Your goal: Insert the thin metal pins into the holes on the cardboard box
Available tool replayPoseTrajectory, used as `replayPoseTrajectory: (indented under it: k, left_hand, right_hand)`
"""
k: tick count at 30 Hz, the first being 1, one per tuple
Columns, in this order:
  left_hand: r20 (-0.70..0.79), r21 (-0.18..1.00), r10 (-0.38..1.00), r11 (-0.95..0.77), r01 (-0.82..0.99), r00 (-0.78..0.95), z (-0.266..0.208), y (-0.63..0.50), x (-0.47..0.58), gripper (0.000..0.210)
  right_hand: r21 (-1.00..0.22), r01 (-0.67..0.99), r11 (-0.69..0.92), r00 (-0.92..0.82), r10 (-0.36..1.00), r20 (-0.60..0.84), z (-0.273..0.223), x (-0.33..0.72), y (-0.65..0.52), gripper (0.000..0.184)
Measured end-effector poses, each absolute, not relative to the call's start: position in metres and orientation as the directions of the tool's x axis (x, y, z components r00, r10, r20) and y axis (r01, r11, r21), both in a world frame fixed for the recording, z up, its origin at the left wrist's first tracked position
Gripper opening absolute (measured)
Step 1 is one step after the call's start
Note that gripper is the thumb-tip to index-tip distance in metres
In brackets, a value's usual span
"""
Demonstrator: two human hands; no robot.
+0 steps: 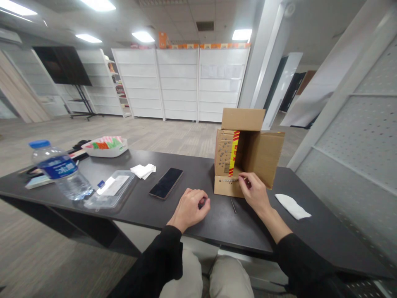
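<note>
I cannot tell whether the curled left hand (190, 208) or right hand (255, 192) holds anything.

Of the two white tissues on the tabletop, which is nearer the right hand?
The flatter white tissue, right of the right hand and the cardboard box. The other, the crumpled tissue, lies beside the smartphone.

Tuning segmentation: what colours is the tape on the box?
Tape: yellow with red markings, best in head view.
</note>
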State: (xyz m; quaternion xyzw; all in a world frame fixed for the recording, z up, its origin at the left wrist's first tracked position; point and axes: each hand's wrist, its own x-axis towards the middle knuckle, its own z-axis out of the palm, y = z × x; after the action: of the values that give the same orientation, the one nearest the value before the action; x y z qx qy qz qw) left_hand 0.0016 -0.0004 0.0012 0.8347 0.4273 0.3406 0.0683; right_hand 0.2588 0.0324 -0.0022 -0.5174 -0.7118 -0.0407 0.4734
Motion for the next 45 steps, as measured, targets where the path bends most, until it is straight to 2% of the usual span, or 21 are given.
replayPoseTrajectory:
  k: [4, 10, 13, 24, 31, 39, 45]
  left_hand:
    - [0.509, 0.401, 0.759, -0.626, 0.669, 0.405, 0.002, -0.001, 0.001, 0.012]
    - [0.511, 0.397, 0.756, -0.629, 0.668, 0.408, 0.001, 0.000, 0.002, 0.012]
    - [0.513, 0.395, 0.754, -0.632, 0.667, 0.410, 0.001, 0.000, 0.002, 0.013]
    - [0.515, 0.396, 0.751, -0.635, 0.663, 0.412, -0.002, 0.001, 0.001, 0.013]
    - [0.513, 0.397, 0.752, -0.635, 0.663, 0.414, -0.001, 0.001, 0.002, 0.013]
    - [0.518, 0.401, 0.752, -0.635, 0.661, 0.407, 0.002, -0.001, 0.002, 0.013]
    - [0.511, 0.402, 0.756, -0.630, 0.664, 0.408, 0.001, 0.000, 0.002, 0.013]
  right_hand:
    - [-0.386, 0.795, 0.467, -0.047, 0.682, 0.729, -0.002, 0.260, 0.031, 0.022]
    - [-0.123, 0.927, 0.356, -0.141, 0.631, 0.763, -0.001, 0.263, 0.029, 0.023]
    - [-0.063, 0.948, 0.313, -0.156, 0.627, 0.763, -0.002, 0.264, 0.027, 0.024]
    - [0.013, 0.977, 0.211, -0.160, 0.696, 0.700, -0.010, 0.261, 0.011, 0.041]
    - [0.055, 0.978, 0.200, -0.188, 0.742, 0.644, -0.011, 0.260, 0.009, 0.032]
    - [0.064, 0.984, 0.166, -0.174, 0.815, 0.552, -0.010, 0.255, 0.009, 0.045]
    - [0.085, 0.983, 0.161, -0.180, 0.802, 0.569, -0.012, 0.255, 0.009, 0.035]
